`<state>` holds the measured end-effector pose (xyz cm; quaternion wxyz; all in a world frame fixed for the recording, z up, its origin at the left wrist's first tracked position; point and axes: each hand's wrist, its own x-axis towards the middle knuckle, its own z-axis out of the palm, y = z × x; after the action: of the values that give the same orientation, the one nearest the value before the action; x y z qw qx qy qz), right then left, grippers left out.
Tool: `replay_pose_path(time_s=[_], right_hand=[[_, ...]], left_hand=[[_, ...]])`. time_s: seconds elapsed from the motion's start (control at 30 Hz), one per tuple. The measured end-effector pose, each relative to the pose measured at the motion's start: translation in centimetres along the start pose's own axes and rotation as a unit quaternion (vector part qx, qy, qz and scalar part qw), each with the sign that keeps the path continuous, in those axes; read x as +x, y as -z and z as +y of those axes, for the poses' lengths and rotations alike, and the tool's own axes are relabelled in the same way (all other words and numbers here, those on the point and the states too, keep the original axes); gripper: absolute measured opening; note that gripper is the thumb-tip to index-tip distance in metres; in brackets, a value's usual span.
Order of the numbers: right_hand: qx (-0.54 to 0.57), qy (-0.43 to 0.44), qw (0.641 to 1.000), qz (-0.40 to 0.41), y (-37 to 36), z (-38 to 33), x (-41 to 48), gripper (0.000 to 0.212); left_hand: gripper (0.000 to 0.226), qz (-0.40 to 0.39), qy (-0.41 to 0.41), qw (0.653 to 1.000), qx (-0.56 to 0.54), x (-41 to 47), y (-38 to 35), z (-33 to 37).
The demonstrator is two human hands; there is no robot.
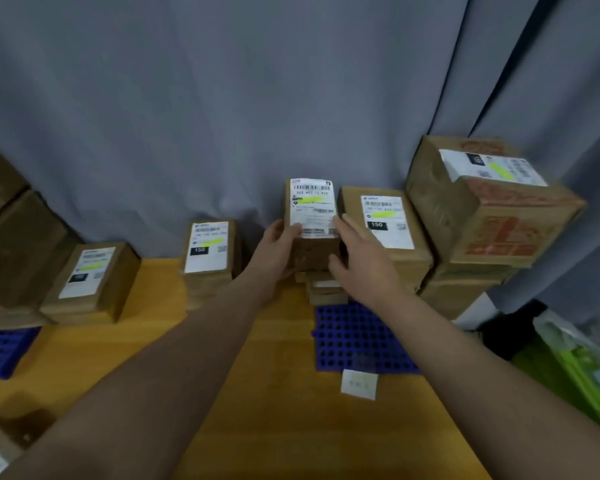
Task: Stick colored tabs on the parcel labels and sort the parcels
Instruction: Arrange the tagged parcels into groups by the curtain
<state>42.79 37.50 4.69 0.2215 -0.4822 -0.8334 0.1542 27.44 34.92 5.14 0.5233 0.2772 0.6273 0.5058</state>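
Observation:
A small brown parcel (312,216) with a white label and a yellow-green tab sits on top of a stack of flat parcels (326,289) at the back of the wooden table (274,410). My left hand (278,251) grips its left side, thumb on the label. My right hand (357,258) lies against its right side with the fingers fairly straight. Other tabbed parcels stand at the far left (90,282), left of centre (208,254), right of centre (388,230) and on the large carton (492,202).
A blue perforated mat (354,337) lies under the stack, with a small white sheet (359,384) at its front edge. Another blue mat (4,351) is at the left. Brown cartons (11,230) pile up far left. Grey curtain behind; green bag (582,368) at right.

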Motion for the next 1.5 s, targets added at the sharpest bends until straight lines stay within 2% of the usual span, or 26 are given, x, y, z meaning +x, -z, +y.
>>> replay_pose_path(time_s=[0.1,0.3,0.4,0.53,0.6,0.67,0.83,0.97,1.13,1.33,1.43,1.5], right_hand=[[-0.043,0.012,0.999,-0.025,0.4,2.7,0.7,0.062],[0.076,0.003,0.997,0.013,0.5,3.8,0.7,0.061],[0.096,-0.006,0.995,0.024,0.5,3.9,0.9,0.065],[0.092,0.007,0.990,0.102,0.6,3.1,0.5,0.059],[0.088,0.033,0.983,0.160,0.5,2.0,0.2,0.049],[0.098,0.054,0.977,0.182,0.1,0.2,-0.1,0.039],[0.125,0.082,0.984,0.099,-4.3,-6.0,-1.5,0.026],[0.124,0.067,0.990,0.000,-10.5,-12.3,-3.9,0.021],[0.125,0.065,0.980,-0.143,-17.5,-20.7,-7.6,0.021],[0.131,0.045,0.968,-0.209,-22.9,-27.2,-9.8,0.024],[0.107,0.024,0.960,-0.258,-24.6,-28.9,-10.7,0.027],[0.070,0.007,0.947,-0.312,-25.8,-30.0,-11.5,0.036]], left_hand=[[0.048,0.042,-0.004,0.999,-0.009,1.5,-1.4,-0.2],[0.045,0.053,-0.036,0.997,0.042,3.3,-3.4,0.0],[0.052,0.066,-0.043,0.995,0.060,3.4,-4.0,0.3],[0.071,0.066,-0.032,0.990,0.117,2.8,-3.2,0.6],[0.070,0.080,-0.045,0.987,0.135,2.2,-2.2,0.8],[0.063,0.099,-0.055,0.980,0.161,1.0,-0.5,0.7],[0.039,0.094,-0.111,0.959,0.245,-3.6,7.5,-1.0],[0.027,0.098,-0.133,0.924,0.346,-7.1,17.2,-3.9],[0.031,0.097,-0.079,0.896,0.427,-10.8,29.8,-8.3],[0.036,0.117,-0.010,0.879,0.462,-13.3,40.7,-11.0],[0.047,0.144,0.040,0.857,0.494,-14.1,44.2,-13.2],[0.066,0.176,0.118,0.828,0.519,-14.7,45.8,-15.1]])
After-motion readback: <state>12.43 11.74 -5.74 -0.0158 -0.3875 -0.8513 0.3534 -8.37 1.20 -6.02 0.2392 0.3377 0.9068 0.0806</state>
